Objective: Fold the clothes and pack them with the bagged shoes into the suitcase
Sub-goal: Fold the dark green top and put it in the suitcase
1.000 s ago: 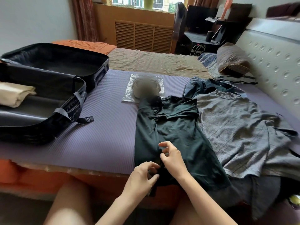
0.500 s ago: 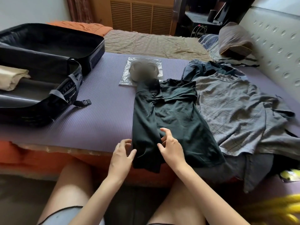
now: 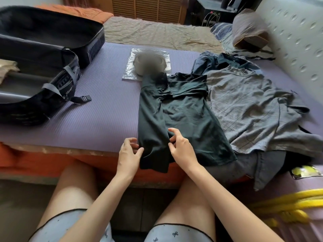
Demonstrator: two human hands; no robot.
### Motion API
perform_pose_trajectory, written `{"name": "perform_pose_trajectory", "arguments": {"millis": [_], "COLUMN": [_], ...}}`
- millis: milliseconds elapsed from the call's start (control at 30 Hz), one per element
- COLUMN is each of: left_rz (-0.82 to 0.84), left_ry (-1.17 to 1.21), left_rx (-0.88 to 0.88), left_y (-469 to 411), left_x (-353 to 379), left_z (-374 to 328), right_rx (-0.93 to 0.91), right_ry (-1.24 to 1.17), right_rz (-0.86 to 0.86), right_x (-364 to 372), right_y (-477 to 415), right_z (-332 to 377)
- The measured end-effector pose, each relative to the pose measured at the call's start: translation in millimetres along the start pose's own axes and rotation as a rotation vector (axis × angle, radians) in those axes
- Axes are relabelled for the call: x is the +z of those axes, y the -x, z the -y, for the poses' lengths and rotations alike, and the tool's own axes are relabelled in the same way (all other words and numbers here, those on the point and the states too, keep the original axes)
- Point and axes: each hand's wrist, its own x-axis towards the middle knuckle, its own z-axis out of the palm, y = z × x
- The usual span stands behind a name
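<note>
**Head view (sole view).** Person is sitting at the bed edge, facing the dark green shirt (image 3: 188, 116). The shirt is lying flat on the purple mat (image 3: 104, 116) w/ its hem hanging over the near edge, prob. so the whole length is staying within reach.

- **Fold:** The shirt's left side is lying turned inward as a long strip (image 3: 150, 110). The right side is not yet turned in, so the fold is judged approx. half done.
- **Left hand** (image 3: 129, 151): hovering at the strip's outer edge, fingers loosely curved and apart, thumb tip touching the cloth. No pinch is showing.
- **Right hand** (image 3: 181, 147): sitting at the strip's inner edge, fingers curved and fairly narrow, gripping nothing that I can make out.
- **Purpose:** The 2 hands are bracketing the strip near the hem, likely to square its edges before the next fold.

**Surroundings, rel. to the shirt:**
- **Just beyond the collar:** the bagged shoes (image 3: 148, 64) are lying there in clear plastic, touching the strip's far end. Contents are blurred.
- **Right, touching:** a grey checked garment (image 3: 244, 105) is lying spread and unfolded, w/ a blue garment (image 3: 202, 62) beyond it.
- **Well left:** the suitcase (image 3: 90, 48) is lying open, lid back, ready for loading. A beige folded item (image 3: 7, 67) is sitting inside, so packing is judged begun.
- **Between suitcase & shirt:** a strap buckle (image 3: 85, 98) is trailing out onto the mat.
</note>
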Motion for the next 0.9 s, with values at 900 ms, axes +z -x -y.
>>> {"name": "perform_pose_trajectory", "arguments": {"millis": [900], "left_rz": [-0.135], "left_ry": [-0.009], "left_rx": [-0.026], "left_y": [7.4], "left_x": [7.3], "left_z": [3.2], "right_rx": [0.004], "right_ry": [0.06], "right_rz": [-0.085], "right_x": [16.8], "right_y": [20.3], "right_z": [2.4]}}
